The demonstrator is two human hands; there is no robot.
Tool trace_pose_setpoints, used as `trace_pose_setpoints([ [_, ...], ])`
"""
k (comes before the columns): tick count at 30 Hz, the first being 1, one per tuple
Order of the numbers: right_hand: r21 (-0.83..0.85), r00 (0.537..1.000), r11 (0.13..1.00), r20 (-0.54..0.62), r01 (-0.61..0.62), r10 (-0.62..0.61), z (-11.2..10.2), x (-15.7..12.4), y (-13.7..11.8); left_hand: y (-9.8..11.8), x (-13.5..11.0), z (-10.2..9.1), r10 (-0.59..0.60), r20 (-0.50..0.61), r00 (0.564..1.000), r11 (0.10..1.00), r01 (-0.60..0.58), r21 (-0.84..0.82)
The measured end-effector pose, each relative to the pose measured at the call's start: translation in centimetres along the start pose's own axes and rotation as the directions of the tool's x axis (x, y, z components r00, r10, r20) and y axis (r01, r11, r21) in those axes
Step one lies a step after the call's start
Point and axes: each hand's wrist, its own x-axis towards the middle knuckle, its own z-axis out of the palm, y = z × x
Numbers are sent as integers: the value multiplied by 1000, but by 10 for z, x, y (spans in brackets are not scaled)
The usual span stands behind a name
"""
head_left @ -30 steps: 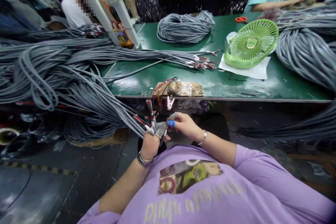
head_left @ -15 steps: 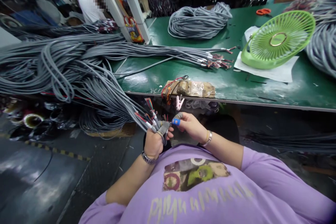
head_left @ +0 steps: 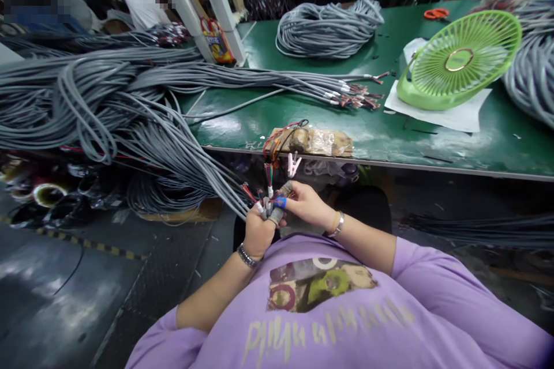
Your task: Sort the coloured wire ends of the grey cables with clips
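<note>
My left hand [head_left: 258, 234] is closed around the end of a bundle of grey cables [head_left: 216, 184], in front of the table edge. White sleeves and thin coloured wires [head_left: 269, 173] stick up from the cable ends above the fist. My right hand [head_left: 310, 206] is closed in a pinch just right of them, touching the thin wires of one cable end. Blue tape wraps its thumb, and greyish covers sit on fingers of both hands. The fingertips partly hide the pinched wires.
A wooden block [head_left: 322, 142] with wires and a pink clothes peg [head_left: 294, 165] sits at the green table's [head_left: 242, 106] front edge. Behind lie stripped cables [head_left: 298, 82] and a cable coil [head_left: 329, 29]. A green fan [head_left: 459, 63] and orange scissors [head_left: 435, 14] are right. Two people work beyond.
My left fist has turned and shifted slightly right, bringing the wire ends more upright. My right fingers have moved slightly left onto the wires at the cable ends.
</note>
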Motion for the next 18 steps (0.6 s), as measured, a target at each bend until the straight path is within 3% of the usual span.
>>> trace_pose_setpoints([
  [3, 8, 998, 999, 43, -37, 36, -2, -1, 0, 3, -1, -1, 18, 38, 999, 997, -20, 70],
  [6, 30, 997, 1000, 73, 0, -2, -7, -5, -1, 7, 2, -5, -18, 162, 987, 996, 4, 87],
  [9, 50, 990, 994, 95, 97, -102, -10, -10, -2, 9, 5, -12, -130, 318, 939, 992, 121, 46],
  [12, 141, 994, 987, 63, 81, -91, -8, -10, 2, 11, 5, -18, -212, 390, 896, 968, 247, -41],
  [14, 247, 1000, 969, -8, 24, -22, -8, -7, 7, 12, 4, -19, -223, 370, 902, 957, 274, -91],
  [18, 465, 974, 885, -191, -21, 124, -15, -6, 13, 14, 1, -17, -224, 207, 952, 952, 259, -162],
])
